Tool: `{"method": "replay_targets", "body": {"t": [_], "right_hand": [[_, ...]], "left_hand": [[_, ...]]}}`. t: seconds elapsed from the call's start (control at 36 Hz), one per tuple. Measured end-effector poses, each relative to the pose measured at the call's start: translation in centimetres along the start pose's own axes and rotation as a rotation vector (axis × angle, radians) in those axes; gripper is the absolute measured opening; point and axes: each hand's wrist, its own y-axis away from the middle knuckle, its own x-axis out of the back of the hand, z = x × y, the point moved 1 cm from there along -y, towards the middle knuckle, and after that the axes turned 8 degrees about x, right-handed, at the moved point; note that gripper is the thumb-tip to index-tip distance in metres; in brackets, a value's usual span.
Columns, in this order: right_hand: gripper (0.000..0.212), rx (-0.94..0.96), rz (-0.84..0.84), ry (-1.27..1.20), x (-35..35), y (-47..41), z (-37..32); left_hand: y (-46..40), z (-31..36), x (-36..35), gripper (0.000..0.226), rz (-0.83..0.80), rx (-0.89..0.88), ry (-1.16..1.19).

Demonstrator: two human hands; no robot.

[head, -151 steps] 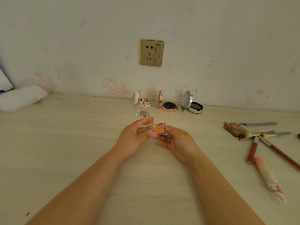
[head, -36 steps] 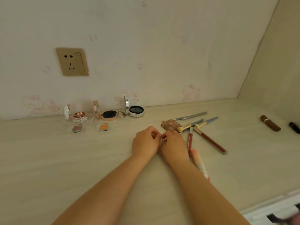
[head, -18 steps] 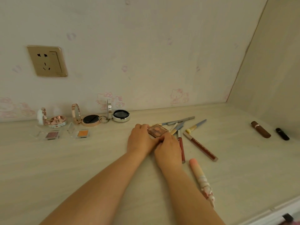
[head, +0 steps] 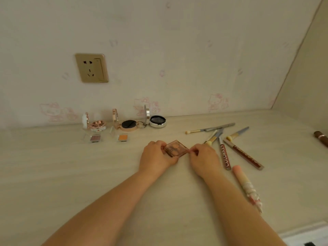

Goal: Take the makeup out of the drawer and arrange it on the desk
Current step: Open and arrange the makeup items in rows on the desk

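Observation:
A small brown square eyeshadow palette [head: 175, 148] is held just above the desk between both hands. My left hand [head: 156, 157] grips its left side with curled fingers. My right hand [head: 204, 158] pinches its right corner. Behind, near the wall, stand three open round compacts: a rose-gold one [head: 96, 125], a black-and-gold one [head: 128, 126] and a silver one [head: 157, 121]. In front of them lie two small clear eyeshadow pots, one mauve [head: 95, 138], one orange [head: 123, 137].
Right of my hands lie several brushes [head: 215, 129], two lip gloss tubes [head: 224, 155] [head: 244, 155] and a pink tube [head: 245, 185]. A brown lipstick [head: 320, 138] lies at the far right. A wall socket [head: 91, 68] is above the compacts. The desk's front edge [head: 301, 229] shows at lower right.
The orange pot I held earlier now lies on the desk by the mauve one. My hands moved right to the brushes, took up the brown palette and brought it left.

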Motion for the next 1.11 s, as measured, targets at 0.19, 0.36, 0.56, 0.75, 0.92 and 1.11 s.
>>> {"method": "replay_targets", "body": {"t": [0.19,0.36,0.56,0.75,0.92,1.11], "right_hand": [[0.035,0.02,-0.074,-0.499,-1.5,1.1,-5.4],[0.036,-0.222,-0.175,-0.991,-3.9,1.6,-10.3],[0.032,-0.227,-0.418,-1.46,-6.0,3.0,-14.9],[0.018,0.058,-0.388,-1.144,-6.3,3.8,-14.5],[0.015,0.12,-0.374,-1.103,-6.3,3.7,-13.9],[0.022,0.077,-0.346,-1.159,-6.6,3.7,-13.8]], "left_hand": [[2.4,-4.5,5.6,0.056,0.02,0.027,0.237],[4.1,-7.6,9.1,0.058,0.02,0.036,0.461],[4.8,-9.4,10.8,0.057,0.057,0.006,0.553],[5.4,-9.2,10.7,0.058,0.118,-0.103,0.381],[5.4,-9.6,10.5,0.058,0.111,-0.159,0.263],[5.6,-9.6,10.9,0.066,0.152,-0.251,0.205]]}}
